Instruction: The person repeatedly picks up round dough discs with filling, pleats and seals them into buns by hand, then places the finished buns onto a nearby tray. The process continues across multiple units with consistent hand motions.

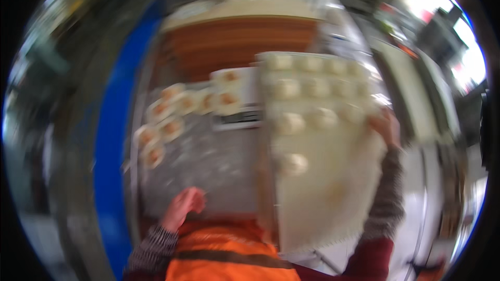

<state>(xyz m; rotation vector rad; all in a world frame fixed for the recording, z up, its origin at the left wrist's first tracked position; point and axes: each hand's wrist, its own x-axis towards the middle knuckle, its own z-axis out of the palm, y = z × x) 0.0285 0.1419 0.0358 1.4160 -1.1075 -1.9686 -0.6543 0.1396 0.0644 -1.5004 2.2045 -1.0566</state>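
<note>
My left hand (185, 205) hovers or rests at the near edge of a grey floured work surface (218, 164). Its fingers are curled, and blur hides whether they hold anything. My right hand (386, 127) reaches to the right edge of a pale tray or board (332, 210), beside the third row of round white dough buns (324, 118). Its fingertips are too smeared to read. One bun (295, 164) sits alone nearer to me. Left of the tray stands a white digital scale (250, 86) bearing flat dough rounds with orange-brown filling (227, 102). Several more filled rounds (172, 128) lie along the surface's left side.
A reddish-brown wooden panel (242, 43) rises behind the scale, topped by a pale board (258, 8). Along the left runs a blue strip (111, 144). Long pale surfaces (410, 93) line the far right. My orange apron (230, 257) touches the near side.
</note>
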